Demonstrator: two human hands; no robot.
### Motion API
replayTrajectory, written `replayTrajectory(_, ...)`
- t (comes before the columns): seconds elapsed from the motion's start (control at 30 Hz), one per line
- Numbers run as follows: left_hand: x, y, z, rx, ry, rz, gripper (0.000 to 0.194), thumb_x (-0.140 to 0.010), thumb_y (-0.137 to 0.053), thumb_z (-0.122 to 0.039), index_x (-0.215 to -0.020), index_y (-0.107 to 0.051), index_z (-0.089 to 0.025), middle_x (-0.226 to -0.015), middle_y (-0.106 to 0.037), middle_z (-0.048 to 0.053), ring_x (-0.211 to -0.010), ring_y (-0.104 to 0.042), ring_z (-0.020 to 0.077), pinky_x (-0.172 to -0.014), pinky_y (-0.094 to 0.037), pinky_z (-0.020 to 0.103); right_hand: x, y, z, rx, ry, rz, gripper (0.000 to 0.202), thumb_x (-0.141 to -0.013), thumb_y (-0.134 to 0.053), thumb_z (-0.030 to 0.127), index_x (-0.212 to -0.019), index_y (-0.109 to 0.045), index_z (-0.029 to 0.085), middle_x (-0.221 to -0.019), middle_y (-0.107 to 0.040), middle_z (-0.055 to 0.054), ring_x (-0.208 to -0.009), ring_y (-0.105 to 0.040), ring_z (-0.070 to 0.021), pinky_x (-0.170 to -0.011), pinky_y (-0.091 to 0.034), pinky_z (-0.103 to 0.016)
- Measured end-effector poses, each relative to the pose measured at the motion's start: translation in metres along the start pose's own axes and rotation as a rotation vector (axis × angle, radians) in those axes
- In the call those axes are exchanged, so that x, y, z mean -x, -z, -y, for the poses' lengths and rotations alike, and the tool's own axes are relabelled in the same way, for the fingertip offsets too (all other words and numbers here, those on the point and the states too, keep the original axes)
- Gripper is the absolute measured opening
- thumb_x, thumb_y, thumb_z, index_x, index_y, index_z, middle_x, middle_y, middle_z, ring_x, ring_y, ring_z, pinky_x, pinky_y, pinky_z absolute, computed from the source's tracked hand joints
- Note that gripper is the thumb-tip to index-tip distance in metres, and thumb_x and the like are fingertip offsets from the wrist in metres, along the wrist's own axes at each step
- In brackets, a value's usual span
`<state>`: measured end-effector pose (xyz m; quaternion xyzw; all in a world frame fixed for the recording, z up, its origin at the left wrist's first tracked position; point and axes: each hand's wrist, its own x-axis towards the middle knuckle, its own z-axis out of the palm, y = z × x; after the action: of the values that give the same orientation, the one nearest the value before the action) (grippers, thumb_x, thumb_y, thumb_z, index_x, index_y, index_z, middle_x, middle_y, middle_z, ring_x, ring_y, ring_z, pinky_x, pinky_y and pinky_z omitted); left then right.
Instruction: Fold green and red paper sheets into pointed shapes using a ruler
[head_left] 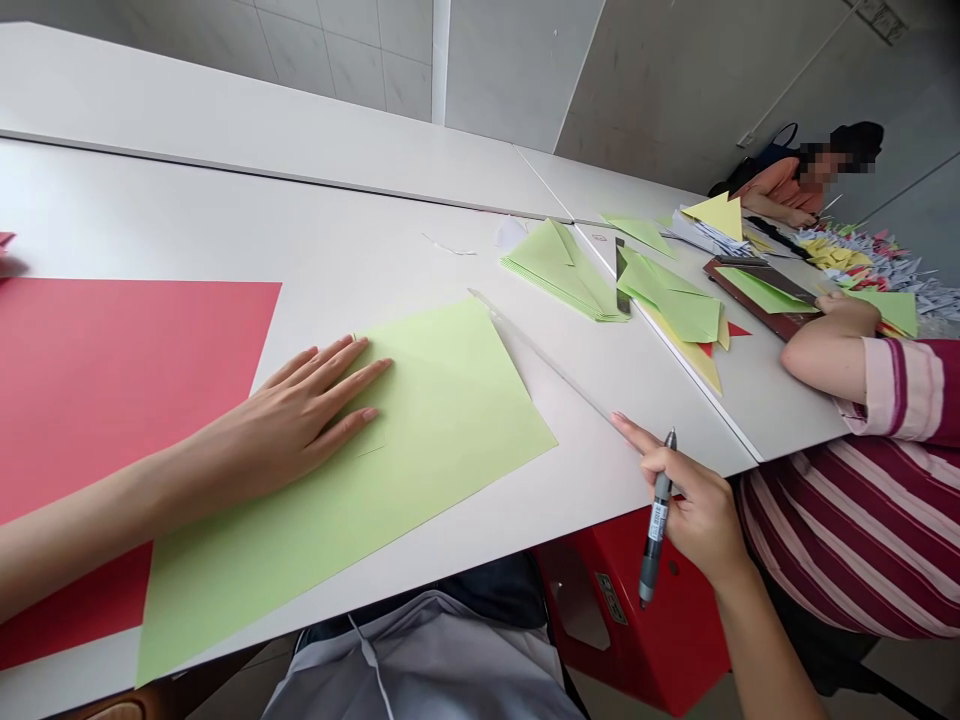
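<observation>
My left hand lies flat with fingers spread on a light green sheet of paper, which overlaps a large red sheet. A short thin line shows on the green sheet just below the thumb. Over the table's front edge, my right hand is closed on a grey and black pen, its tip pointing up. The same hand has its index finger along the near end of a clear ruler. That ruler slants away to the green sheet's far corner.
Folded green papers lie stacked beyond the ruler, with more green and yellow pieces farther right. A co-worker's striped sleeve and a clipboard are at right. Another person sits behind a colourful paper heap. A red stool stands below.
</observation>
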<state>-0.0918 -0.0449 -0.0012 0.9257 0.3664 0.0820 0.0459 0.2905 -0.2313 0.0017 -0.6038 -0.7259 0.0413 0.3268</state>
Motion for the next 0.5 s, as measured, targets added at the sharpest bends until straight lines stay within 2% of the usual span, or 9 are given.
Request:
replayTrajectory(0.1, 0.0, -0.002, 0.001, 0.006, 0.009, -0.003, 0.066, -0.098, -0.013, -0.063, -0.156, -0.019, -0.032, -0.163, -0.02, -0.002, -0.151, -0.016, 0.028, -0.123, -0.014, 0.051, -0.003, -0.001, -0.001, 0.076, -0.025, -0.021, 0.028, -0.087, -0.034, 0.001, -0.075, -0.039, 0.026, -0.142, -0.055, -0.004, -0.118, -0.065, -0.0254, -0.089, -0.06, -0.04)
replayTrajectory(0.27, 0.001, -0.002, 0.0, -0.013, 0.009, -0.012, 0.067, -0.098, -0.012, -0.062, -0.156, -0.022, -0.028, -0.163, -0.019, 0.001, -0.151, -0.015, 0.0283, -0.124, -0.016, 0.051, -0.005, -0.006, -0.004, 0.146, 0.034, -0.079, 0.028, -0.087, -0.035, -0.001, -0.076, -0.038, 0.025, -0.142, -0.056, -0.001, -0.119, -0.064, -0.0238, -0.086, -0.058, -0.035)
replayTrajectory(0.5, 0.003, 0.006, -0.014, -0.065, 0.031, 0.002, 0.067, -0.1, -0.009, -0.059, -0.154, -0.027, -0.024, -0.163, -0.02, 0.005, -0.151, -0.015, 0.0259, -0.124, -0.016, 0.049, 0.0, -0.011, -0.013, 0.311, -0.007, -0.116, 0.026, -0.084, -0.036, 0.001, -0.076, -0.045, 0.024, -0.138, -0.06, 0.0, -0.114, -0.067, -0.0223, -0.064, -0.055, -0.026)
